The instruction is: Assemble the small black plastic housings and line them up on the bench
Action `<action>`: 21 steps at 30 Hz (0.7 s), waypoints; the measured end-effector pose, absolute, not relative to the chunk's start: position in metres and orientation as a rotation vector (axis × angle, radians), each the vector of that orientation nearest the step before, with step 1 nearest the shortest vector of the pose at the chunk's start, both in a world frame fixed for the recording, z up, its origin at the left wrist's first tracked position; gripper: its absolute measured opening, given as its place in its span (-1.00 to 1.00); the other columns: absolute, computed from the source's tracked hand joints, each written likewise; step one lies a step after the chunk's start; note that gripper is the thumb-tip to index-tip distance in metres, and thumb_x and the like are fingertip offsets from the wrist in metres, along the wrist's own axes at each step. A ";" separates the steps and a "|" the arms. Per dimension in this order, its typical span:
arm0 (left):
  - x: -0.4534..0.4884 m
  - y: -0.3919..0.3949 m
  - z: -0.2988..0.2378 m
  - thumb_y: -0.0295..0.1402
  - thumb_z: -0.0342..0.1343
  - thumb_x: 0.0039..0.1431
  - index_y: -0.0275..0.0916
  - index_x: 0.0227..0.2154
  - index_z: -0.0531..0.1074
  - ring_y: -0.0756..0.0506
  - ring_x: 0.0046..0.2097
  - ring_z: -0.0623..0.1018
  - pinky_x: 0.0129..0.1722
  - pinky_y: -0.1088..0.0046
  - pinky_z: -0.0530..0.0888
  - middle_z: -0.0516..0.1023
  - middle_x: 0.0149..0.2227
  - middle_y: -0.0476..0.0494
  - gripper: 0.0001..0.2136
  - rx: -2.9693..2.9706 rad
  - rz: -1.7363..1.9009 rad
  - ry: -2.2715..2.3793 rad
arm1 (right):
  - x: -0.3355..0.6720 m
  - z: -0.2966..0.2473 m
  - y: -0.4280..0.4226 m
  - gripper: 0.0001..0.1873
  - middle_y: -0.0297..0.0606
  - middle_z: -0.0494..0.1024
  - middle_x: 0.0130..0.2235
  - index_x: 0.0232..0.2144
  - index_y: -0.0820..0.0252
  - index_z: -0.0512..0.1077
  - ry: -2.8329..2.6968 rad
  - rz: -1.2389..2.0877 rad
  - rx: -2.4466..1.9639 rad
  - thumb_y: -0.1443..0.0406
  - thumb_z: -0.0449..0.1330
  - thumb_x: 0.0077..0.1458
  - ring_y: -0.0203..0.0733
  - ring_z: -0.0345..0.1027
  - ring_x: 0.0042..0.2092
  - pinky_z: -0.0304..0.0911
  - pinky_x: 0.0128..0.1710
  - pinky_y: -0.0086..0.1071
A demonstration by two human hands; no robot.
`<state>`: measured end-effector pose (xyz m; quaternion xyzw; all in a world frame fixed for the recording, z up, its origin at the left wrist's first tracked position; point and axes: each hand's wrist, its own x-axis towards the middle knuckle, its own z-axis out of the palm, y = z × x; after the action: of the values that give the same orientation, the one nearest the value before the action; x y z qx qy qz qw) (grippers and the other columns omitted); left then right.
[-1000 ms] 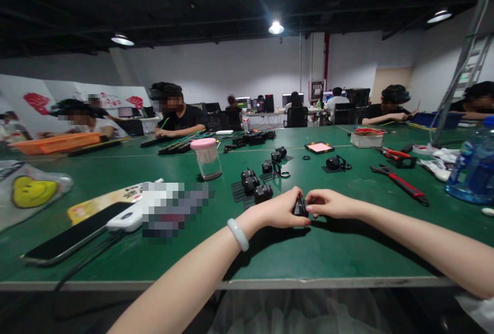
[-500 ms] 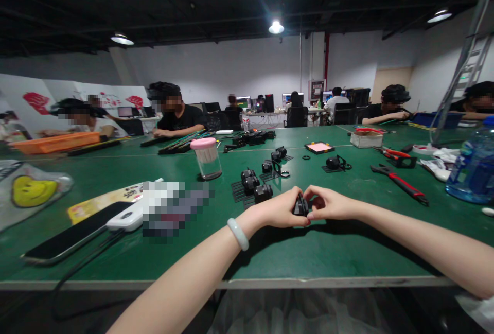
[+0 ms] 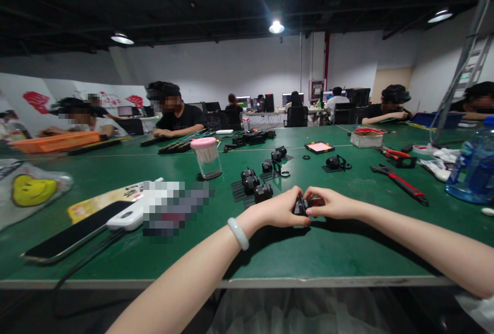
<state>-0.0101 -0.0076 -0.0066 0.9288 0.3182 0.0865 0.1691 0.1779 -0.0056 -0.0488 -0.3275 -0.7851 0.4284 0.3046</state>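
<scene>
Just above the table, my left hand [image 3: 287, 207] is closed around a small black plastic fitting [image 3: 299, 205], thumb below and fingers above. My right hand [image 3: 326, 203] meets it from the right, thumb and fingertips pinching the same fitting. Fingers cover much of the part, so its full shape is hidden. Left of my hands stand several similar black fittings [image 3: 263, 192] with slotted plates. Another such fitting [image 3: 332, 162] lies beyond my right hand. A loose black ring [image 3: 306, 157] rests farther back on the green table [image 3: 309, 257].
An adjustable wrench [image 3: 405, 187] and a blue water bottle [image 3: 471, 169] are on the right. To the left are a pink-lidded cup [image 3: 207, 161], a phone [image 3: 77, 233] and a white cabled device [image 3: 129, 216]. A pink pad [image 3: 319, 146] lies farther back. Co-workers sit across the table.
Both hands stay in place around the black fitting. The right fingertips have shifted very slightly against it; nothing else on the table has visibly moved.
</scene>
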 end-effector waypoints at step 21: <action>-0.010 -0.009 -0.006 -0.13 0.05 -0.16 -0.27 -0.24 0.11 -0.03 -0.35 0.34 -0.41 0.50 0.26 0.30 -0.32 -0.07 -0.55 2.625 0.239 0.934 | 0.178 -0.050 -0.004 -0.66 -0.31 0.35 -0.43 -0.37 0.27 0.28 -2.130 1.058 -0.940 0.11 0.10 -0.12 -0.34 0.22 -0.43 0.16 -0.43 -0.45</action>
<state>-0.0100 -0.0089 -0.0059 0.9247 0.3291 0.0842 0.1716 0.1778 -0.0039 -0.0503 -0.3520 -0.7977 0.3961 0.2878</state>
